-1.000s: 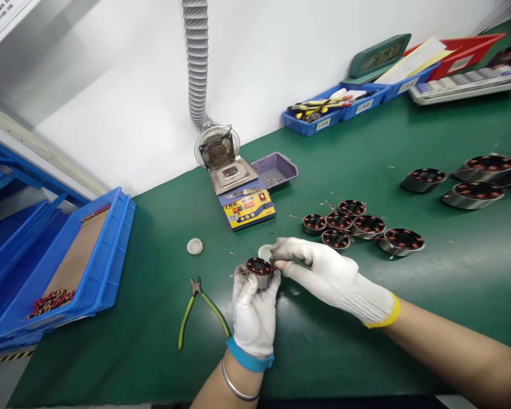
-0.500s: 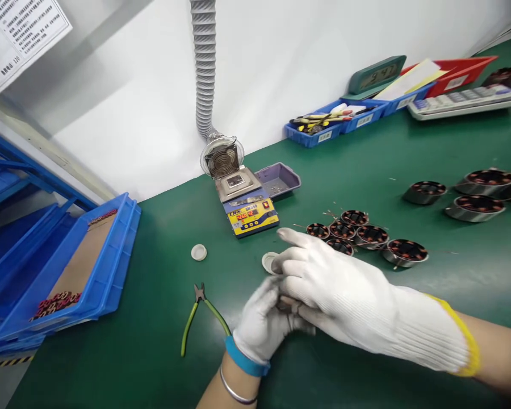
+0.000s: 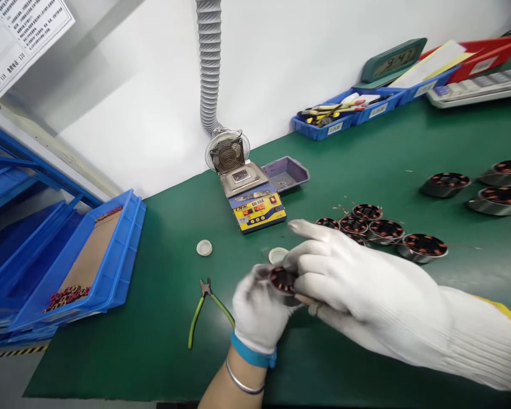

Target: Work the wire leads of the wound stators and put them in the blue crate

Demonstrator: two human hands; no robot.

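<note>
My left hand (image 3: 258, 318), in a white glove, grips a small round motor stator (image 3: 282, 279) with a metal rim and copper windings. My right hand (image 3: 353, 278), gloved too, closes its bent fingers at the stator's right side; its index finger points out to the left. Those fingertips are partly hidden, so any wire between them does not show. Just beyond the hands lies a white round cap (image 3: 278, 255), with a second cap (image 3: 204, 247) farther left. Green-handled side cutters (image 3: 205, 288) rest on the table left of my left hand, jaws pointing away.
Several more stators (image 3: 386, 229) stand behind my right hand, and larger ones (image 3: 445, 184) farther right. A yellow-blue solder pot (image 3: 262, 214) sits under a grey hose (image 3: 209, 68), beside a purple tray (image 3: 305, 177). Blue bins (image 3: 121, 267) flank the table's left edge; tool boxes (image 3: 321, 132) line the wall.
Both hands have parted slightly and the stator between them has come into clearer sight. My right hand has shifted right. The whole view has swung a little.
</note>
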